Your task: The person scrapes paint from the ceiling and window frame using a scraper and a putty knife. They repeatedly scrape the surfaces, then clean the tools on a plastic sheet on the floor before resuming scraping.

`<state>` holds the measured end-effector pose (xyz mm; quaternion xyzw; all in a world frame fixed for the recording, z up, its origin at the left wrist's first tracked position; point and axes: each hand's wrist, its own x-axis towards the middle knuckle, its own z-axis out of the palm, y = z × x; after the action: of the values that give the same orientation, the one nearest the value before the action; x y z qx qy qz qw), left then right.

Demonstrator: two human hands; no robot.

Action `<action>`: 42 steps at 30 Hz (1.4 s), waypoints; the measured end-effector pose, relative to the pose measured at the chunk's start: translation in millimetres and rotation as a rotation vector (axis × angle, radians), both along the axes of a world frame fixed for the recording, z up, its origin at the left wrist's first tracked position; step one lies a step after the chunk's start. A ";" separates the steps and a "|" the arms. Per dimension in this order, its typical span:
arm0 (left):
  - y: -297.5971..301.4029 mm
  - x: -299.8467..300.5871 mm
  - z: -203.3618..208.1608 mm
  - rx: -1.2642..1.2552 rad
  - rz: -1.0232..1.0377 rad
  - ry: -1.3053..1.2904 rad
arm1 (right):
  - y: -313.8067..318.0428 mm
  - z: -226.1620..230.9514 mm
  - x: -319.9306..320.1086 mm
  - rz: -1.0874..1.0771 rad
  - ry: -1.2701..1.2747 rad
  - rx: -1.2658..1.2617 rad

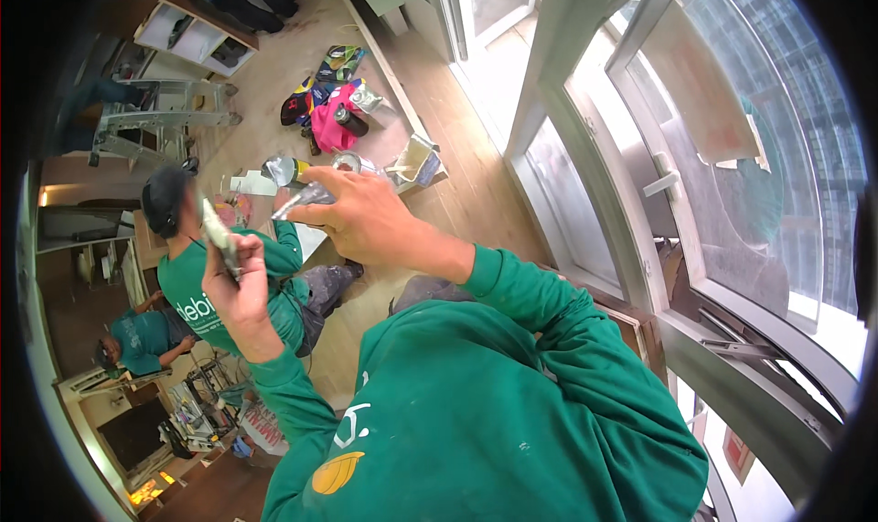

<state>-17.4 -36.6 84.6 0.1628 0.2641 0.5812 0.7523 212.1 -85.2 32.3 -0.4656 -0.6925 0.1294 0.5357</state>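
Note:
My left hand [240, 289] is raised, its fingers closed round a flat, narrow tool smeared with pale paste [218, 231], seen nearly edge-on. To its right, my right hand [370, 218] grips a putty knife [311, 197] between thumb and fingers. The knife's grey, shiny blade points left toward the other tool, with a gap between the two. My palm and fingers hide most of its handle. Both forearms are in green sleeves.
A co-worker in a green shirt [197, 289] sits close on the left. Beyond stand a stepladder [165, 110], an open shelf unit [197, 32], a pink cloth [331, 124], a dark bottle [351, 120] and a paste-smeared box [419, 161]. An open window frame [631, 193] lines the right.

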 end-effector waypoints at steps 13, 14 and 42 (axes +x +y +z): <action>-38.2 40.8 -11.9 -0.104 -0.147 -0.123 | 0.9 5.2 10.4 0.826 1.779 -0.959; -43.9 54.8 -12.9 -0.108 -0.036 0.240 | -1.8 5.7 3.2 0.789 1.693 -0.962; -96.7 -54.1 7.8 -0.161 0.397 0.187 | -107.1 -105.0 150.1 -0.505 1.248 -0.829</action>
<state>-71.5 -133.3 92.5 0.1001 0.4048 0.6773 0.6061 362.2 -192.3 -72.8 -0.6119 -0.0329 0.4885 0.6212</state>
